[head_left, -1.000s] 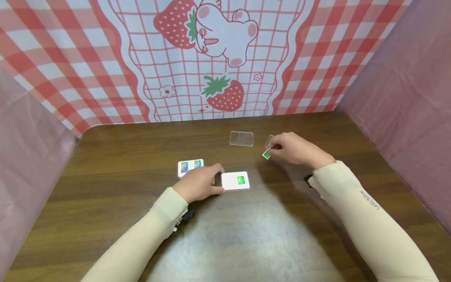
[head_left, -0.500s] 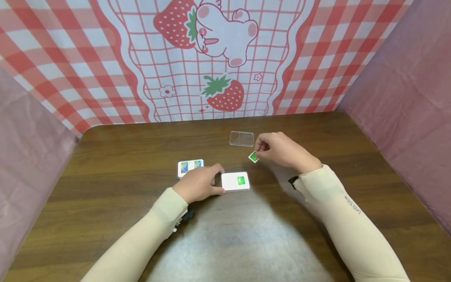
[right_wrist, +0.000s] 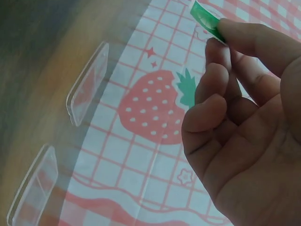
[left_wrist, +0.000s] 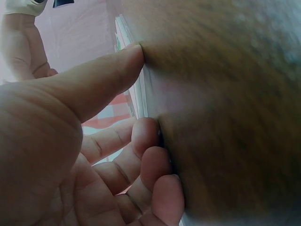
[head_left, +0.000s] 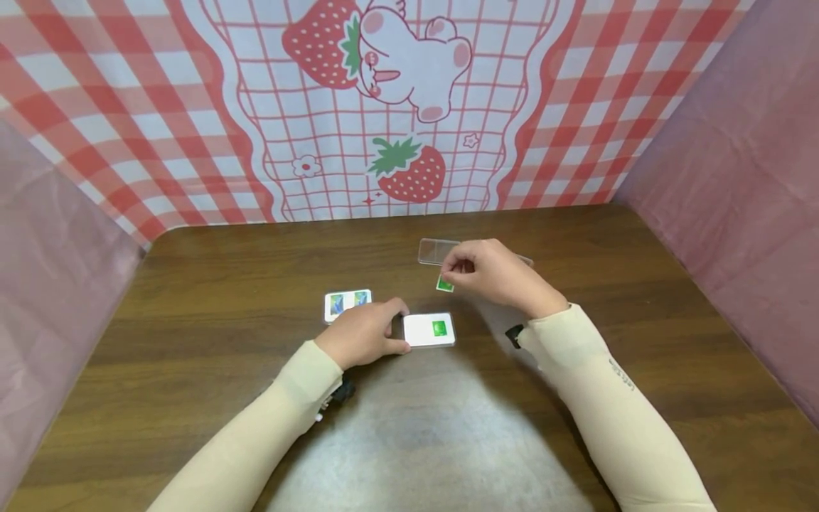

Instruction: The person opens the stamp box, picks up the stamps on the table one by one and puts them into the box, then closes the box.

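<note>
Near the middle of the table, a flat clear case [head_left: 419,331] holds a white insert with one small green picture [head_left: 439,328] on its right half. My left hand [head_left: 361,334] grips the left end of this case, thumb and index finger at its corners. The left wrist view shows the case edge-on, its rim [left_wrist: 142,92] beside the thumb. My right hand [head_left: 502,279] pinches a small green square picture with a white border [head_left: 444,284], held up behind the case. In the right wrist view this green square [right_wrist: 206,20] sits between thumb and index finger.
Two clear plastic covers [head_left: 431,250] [right_wrist: 35,188] lie at the back, partly behind my right hand. Another white-insert case with two blue-green pictures [head_left: 337,304] lies left, partly under my left hand. A strawberry-print cloth [head_left: 409,171] hangs behind the table [head_left: 224,284].
My right hand has moved left with the green square, from beside the right-hand cover to behind the case. The left hand stays where it was on the case.
</note>
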Demonstrator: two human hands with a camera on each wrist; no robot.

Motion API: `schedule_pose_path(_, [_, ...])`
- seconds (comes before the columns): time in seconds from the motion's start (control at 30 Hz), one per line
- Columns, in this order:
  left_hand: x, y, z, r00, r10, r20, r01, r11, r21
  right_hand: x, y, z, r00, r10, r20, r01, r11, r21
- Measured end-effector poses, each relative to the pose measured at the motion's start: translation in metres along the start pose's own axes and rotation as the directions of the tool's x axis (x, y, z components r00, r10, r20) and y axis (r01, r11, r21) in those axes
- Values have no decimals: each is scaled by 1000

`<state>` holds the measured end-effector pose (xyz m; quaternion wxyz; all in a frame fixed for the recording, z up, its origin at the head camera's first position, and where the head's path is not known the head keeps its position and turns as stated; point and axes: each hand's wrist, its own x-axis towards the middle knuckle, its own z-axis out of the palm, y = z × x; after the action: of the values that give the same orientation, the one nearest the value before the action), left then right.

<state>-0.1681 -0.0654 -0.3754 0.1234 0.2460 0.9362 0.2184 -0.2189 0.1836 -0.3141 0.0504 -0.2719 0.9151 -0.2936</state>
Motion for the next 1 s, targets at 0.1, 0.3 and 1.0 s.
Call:
schedule_pose_path(0.1, [0,0,1,1000,2,1,-2,1000,-3,0,-1,3,1000,-11,12,10,1000,11])
schedule_pose_path(0.3, [0,0,2,1000,7,2,-7,1000,-3,2,-3,13,997,-46,67,45,999,29])
schedule_pose_path(1.0, [1,-1,2,999,42,-26,-42,999,24,11,-10,53,963,-70,259,44,993,107])
